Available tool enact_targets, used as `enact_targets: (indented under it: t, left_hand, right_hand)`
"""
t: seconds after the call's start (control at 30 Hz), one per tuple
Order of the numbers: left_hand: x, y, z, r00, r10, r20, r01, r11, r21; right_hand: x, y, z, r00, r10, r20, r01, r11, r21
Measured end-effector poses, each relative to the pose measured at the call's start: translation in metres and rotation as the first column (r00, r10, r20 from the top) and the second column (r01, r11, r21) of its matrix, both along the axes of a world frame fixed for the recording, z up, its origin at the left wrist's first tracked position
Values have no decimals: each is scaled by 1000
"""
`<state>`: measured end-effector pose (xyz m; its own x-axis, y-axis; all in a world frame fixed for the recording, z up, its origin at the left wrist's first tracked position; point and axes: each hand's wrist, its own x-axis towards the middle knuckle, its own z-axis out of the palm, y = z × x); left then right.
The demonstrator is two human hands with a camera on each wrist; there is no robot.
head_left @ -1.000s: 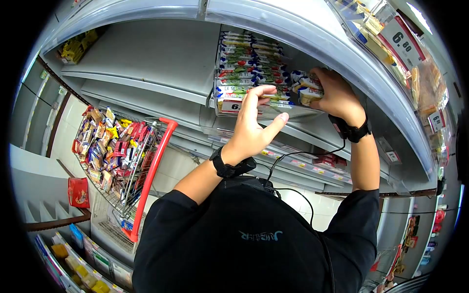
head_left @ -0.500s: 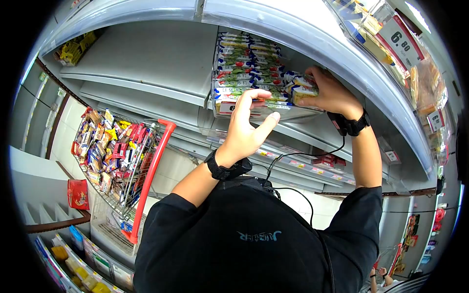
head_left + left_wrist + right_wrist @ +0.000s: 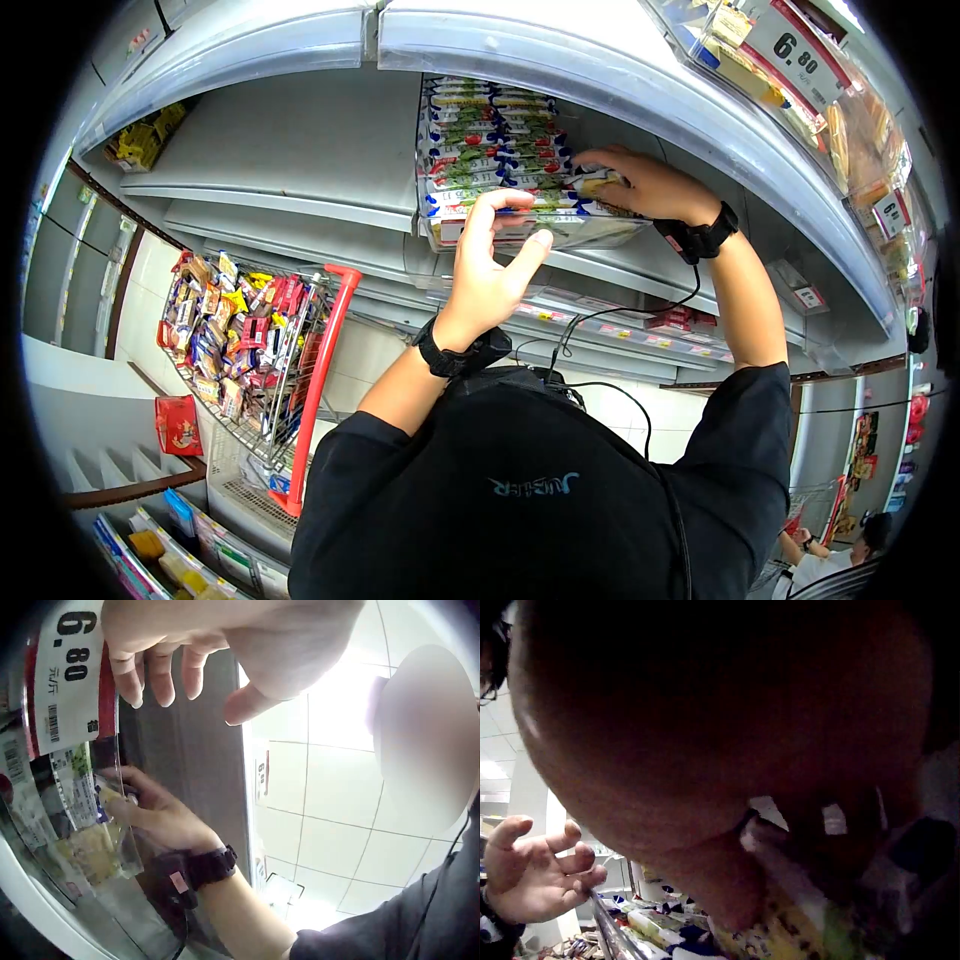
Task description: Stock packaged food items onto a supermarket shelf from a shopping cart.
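Note:
In the head view, rows of wrapped snack packets (image 3: pixel 495 150) fill the left part of a clear-fronted bin (image 3: pixel 590 235) on the shelf. My right hand (image 3: pixel 660 187) reaches into the bin's right side, fingers and thumb curled round a yellow-and-white snack packet (image 3: pixel 598 183) beside the rows. The right wrist view shows its yellow wrapper (image 3: pixel 780 926) under the dark, close hand. My left hand (image 3: pixel 492 280) hovers at the bin's front wall, fingers loosely bent and holding nothing. In the left wrist view those fingers (image 3: pixel 161 675) hang beside the price card (image 3: pixel 67 675).
A shopping cart (image 3: pixel 325 370) heaped with wrapped snacks stands at the left. An overhanging shelf edge (image 3: pixel 560 65) curves above my hands. Yellow packets (image 3: pixel 145 140) sit at the shelf's far left. A cable (image 3: pixel 620 310) runs from my right wrist. Another person (image 3: pixel 835 560) appears at lower right.
My right hand has moved left with the packet, up against the rows. The left hand stays loosely bent near the bin front. The head view has shifted slightly, and another person has come into sight.

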<state>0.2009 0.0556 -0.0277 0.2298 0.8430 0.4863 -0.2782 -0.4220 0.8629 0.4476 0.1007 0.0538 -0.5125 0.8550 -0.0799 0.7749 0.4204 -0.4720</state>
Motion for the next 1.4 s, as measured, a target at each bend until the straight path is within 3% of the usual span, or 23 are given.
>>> enact_targets:
  t: [0.13,0.2,0.23,0.27,0.33,0.47,0.53,0.6,0.73,0.8,0.83,0.97,1.1,1.2,1.23,1.27,1.3,1.33,1.4]
  left_hand:
    - [-4,0,2,999,36,20,-35,999,-31]
    - [-5,0,2,999,40,22,-39,999,-33]
    - [-5,1,2,999,40,25,-39,999,-30]
    - [-6,1,2,999,40,24,-39,999,-30]
    - [-7,0,3,999,27,24,-26,998,-53]
    - [-11,0,5,999,37,20,-36,998,-48]
    - [-10,1,3,999,53,11,-53,998,-20]
    - [-10,1,3,998,57,0,-57,998,-21]
    - [-13,2,6,999,38,13,-38,999,-36]
    - [-13,1,7,999,37,20,-36,998,-47]
    - [-13,1,7,999,35,27,-33,998,-57]
    - [-10,1,4,998,52,22,-51,998,-41]
    - [-11,0,5,999,39,-3,-39,999,-27]
    - [-12,1,2,1000,26,-15,-26,1000,-17]
    - [-12,2,1,999,31,-14,-32,999,-11]
    - [-11,1,2,999,35,-12,-35,999,-15]
    - [-10,0,5,999,50,7,-49,998,-42]
    - [-9,-1,6,998,63,25,-61,996,-69]
    - [-7,-1,3,998,64,19,-63,995,-73]
  right_hand:
    - [-11,0,11,988,-1,157,-9,998,62]
    - [-27,-8,15,861,-180,476,92,975,203]
    - [-25,-3,1,853,-195,484,45,951,305]
    - [-25,-2,3,853,-196,483,46,951,305]
    - [-38,0,17,870,-141,473,97,989,115]
    - [-14,11,-2,950,7,312,-71,979,193]
    - [-22,7,4,949,0,315,-73,973,221]
    - [-33,5,16,900,-129,416,126,991,34]
    - [-21,3,12,895,-165,414,80,973,215]
    - [-11,2,11,955,-236,182,158,919,362]
    - [-9,1,16,966,-250,71,232,952,201]
    - [-10,-7,13,967,-210,147,198,976,93]
    - [3,-6,-6,944,-191,269,164,979,122]
    - [3,-7,9,963,-229,145,204,964,171]
    - [-6,-16,22,933,-354,61,339,925,173]
    - [-10,-18,28,935,-350,64,336,927,170]
    - [-13,-21,32,933,-338,123,254,860,442]
    - [-16,-22,32,921,-343,181,138,726,674]
    - [-15,-9,22,906,-331,265,46,699,714]
